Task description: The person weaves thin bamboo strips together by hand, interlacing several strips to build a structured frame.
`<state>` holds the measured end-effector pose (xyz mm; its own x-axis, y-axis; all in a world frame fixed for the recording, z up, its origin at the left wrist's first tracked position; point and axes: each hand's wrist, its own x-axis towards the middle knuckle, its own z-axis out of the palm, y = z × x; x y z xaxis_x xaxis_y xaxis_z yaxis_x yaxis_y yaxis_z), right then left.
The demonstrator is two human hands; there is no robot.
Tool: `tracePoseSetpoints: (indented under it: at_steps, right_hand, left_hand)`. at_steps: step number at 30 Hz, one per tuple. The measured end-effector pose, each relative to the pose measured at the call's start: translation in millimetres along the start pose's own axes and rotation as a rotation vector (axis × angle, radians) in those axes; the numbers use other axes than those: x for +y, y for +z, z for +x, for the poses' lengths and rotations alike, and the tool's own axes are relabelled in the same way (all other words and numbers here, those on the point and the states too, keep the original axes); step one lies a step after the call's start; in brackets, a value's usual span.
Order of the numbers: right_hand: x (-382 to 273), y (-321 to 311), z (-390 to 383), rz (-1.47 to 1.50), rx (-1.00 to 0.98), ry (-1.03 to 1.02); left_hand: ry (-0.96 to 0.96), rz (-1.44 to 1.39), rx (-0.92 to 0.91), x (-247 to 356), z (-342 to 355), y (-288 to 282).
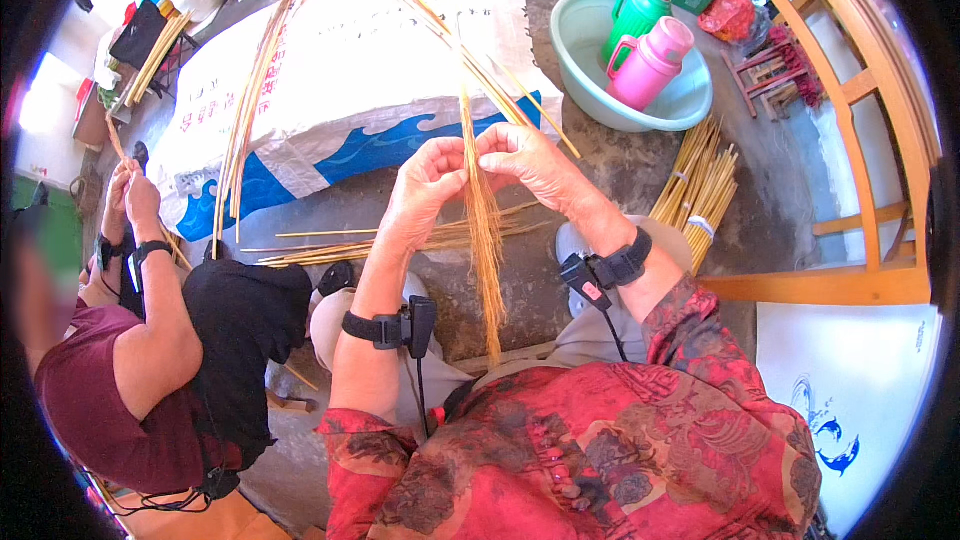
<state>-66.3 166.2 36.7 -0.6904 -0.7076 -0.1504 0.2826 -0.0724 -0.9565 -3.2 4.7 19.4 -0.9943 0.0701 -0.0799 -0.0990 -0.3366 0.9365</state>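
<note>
In front of my knees, both of my hands hold a broomcorn stalk bunch (484, 240), its feathery tan tassel hanging down and its stem pointing away from me. My left hand (432, 183) pinches it from the left, just where the tassel begins. From the right, my right hand (528, 162) grips it at the same height with curled fingers. Beyond them, long loose stalks (420, 12) lie slanting across a white woven sack (350, 70) with a blue wave border. More stalks (262, 90) rest on the sack's left part.
A pale blue basin (690, 118) at the right holds a pink thermos (650, 65) and a green thermos (632, 18). Tied stalk bundles (705, 190) lie below it. A wooden frame (820, 285) stands far right. On my left sits a person in a maroon shirt (105, 380), holding a stalk.
</note>
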Motion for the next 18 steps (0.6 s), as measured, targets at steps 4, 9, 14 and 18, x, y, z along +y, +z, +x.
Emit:
tracePoseSetpoints:
  at_steps: [4, 9, 14, 18]
  right_hand:
    - [4, 2, 2, -0.101, 0.06, -0.038]
    - [5, 1, 4, -0.156, 0.093, -0.05]
    - [5, 2, 6, -0.216, 0.148, -0.1]
    - [12, 1, 9, -0.323, 0.206, -0.129]
  left_hand:
    - [0.008, 0.023, 0.016, -5, 1, -4]
    - [0.008, 0.057, -0.009, -7, 3, -1]
    - [0.006, 0.083, -0.019, -5, 2, 6]
    - [0.006, 0.018, -0.067, -8, 5, 1]
